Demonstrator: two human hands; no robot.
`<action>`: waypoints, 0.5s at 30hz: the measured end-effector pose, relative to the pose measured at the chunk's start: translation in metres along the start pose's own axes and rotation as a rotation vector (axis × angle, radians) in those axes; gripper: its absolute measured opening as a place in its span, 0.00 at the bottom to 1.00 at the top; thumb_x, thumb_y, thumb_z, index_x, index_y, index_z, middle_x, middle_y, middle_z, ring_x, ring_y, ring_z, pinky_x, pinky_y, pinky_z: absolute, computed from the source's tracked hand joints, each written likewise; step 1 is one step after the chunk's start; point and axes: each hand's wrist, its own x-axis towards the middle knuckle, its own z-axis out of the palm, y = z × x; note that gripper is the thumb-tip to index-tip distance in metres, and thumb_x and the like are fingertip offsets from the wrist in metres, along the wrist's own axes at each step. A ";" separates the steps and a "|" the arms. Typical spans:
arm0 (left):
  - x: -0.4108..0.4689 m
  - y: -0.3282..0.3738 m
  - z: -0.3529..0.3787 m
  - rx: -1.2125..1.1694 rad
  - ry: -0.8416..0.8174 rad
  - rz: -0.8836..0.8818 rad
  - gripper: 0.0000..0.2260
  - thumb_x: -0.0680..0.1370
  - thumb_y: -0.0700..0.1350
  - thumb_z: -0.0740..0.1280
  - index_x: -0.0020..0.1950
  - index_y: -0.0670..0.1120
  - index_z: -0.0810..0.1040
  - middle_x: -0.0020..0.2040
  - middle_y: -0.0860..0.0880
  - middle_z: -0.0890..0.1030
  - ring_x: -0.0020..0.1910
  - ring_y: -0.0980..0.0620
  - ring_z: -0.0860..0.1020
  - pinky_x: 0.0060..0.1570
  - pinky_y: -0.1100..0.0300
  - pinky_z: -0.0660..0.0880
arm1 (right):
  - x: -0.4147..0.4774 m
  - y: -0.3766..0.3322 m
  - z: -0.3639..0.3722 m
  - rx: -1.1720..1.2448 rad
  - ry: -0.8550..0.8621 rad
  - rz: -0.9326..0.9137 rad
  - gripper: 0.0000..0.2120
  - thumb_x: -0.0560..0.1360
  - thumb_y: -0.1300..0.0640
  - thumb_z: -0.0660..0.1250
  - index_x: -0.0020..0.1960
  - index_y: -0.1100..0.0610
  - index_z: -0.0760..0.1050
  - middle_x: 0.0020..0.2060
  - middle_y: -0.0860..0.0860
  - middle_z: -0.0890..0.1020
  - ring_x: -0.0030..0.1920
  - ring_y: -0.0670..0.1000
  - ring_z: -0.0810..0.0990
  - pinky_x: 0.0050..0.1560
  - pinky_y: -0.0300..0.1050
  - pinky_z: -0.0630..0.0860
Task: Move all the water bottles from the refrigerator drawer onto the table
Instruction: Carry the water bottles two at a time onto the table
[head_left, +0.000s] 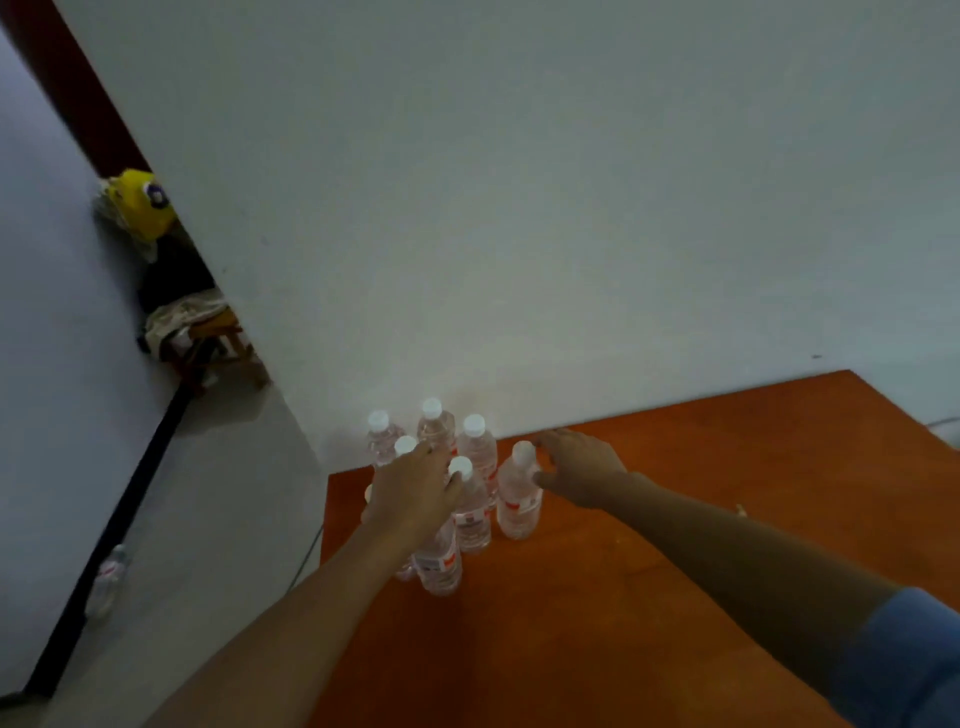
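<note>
Head view, lower centre of frame: cluster of clear water bottles (478, 452) with white caps, upright and close together on the far left corner of an orange-brown table (675, 519), hard against a white wall (571, 208). Red-and-white labels on several.

Left hand (415, 488) reaching in from lower left, back of hand up, laid over the near side of the cluster and hiding the top of the front bottle (440, 564). Thumb alongside the cap of a neighbouring bottle (470, 514). Cannot tell whether grasping or merely resting on top: undersides of fingers hidden.

Right hand (582, 467) reaching in from lower right, released, fingers spread and fairly straight, holding nothing. Thumb just beside the neck of the rightmost bottle (518, 499), contact unclear. Blue sleeve (904, 660) at lower right edge.

Lower left of frame: stray bottle (106, 579) down on the grey floor (208, 519) beside a dark strip (130, 493), blurred. Upper left: yellow object (140, 205) above a dark heap, then a wooden stool (218, 338) draped with pale cloth.
</note>
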 end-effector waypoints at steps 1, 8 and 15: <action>0.005 0.007 -0.006 -0.011 0.014 0.029 0.12 0.80 0.54 0.59 0.56 0.50 0.75 0.49 0.51 0.80 0.42 0.53 0.79 0.38 0.60 0.74 | -0.009 0.007 -0.009 -0.001 0.010 0.031 0.24 0.75 0.44 0.66 0.68 0.51 0.69 0.60 0.50 0.78 0.55 0.52 0.79 0.51 0.49 0.78; 0.021 0.116 -0.020 -0.029 0.024 0.271 0.11 0.79 0.53 0.60 0.53 0.48 0.76 0.47 0.50 0.80 0.39 0.53 0.77 0.39 0.59 0.75 | -0.114 0.087 -0.058 0.021 0.069 0.280 0.23 0.79 0.47 0.64 0.71 0.53 0.68 0.62 0.52 0.76 0.59 0.55 0.76 0.56 0.50 0.75; -0.016 0.291 -0.006 -0.045 -0.060 0.583 0.11 0.79 0.54 0.61 0.52 0.48 0.75 0.48 0.49 0.80 0.43 0.50 0.79 0.42 0.55 0.77 | -0.284 0.185 -0.078 0.047 0.143 0.594 0.21 0.78 0.45 0.65 0.68 0.51 0.70 0.57 0.50 0.79 0.53 0.51 0.78 0.51 0.47 0.79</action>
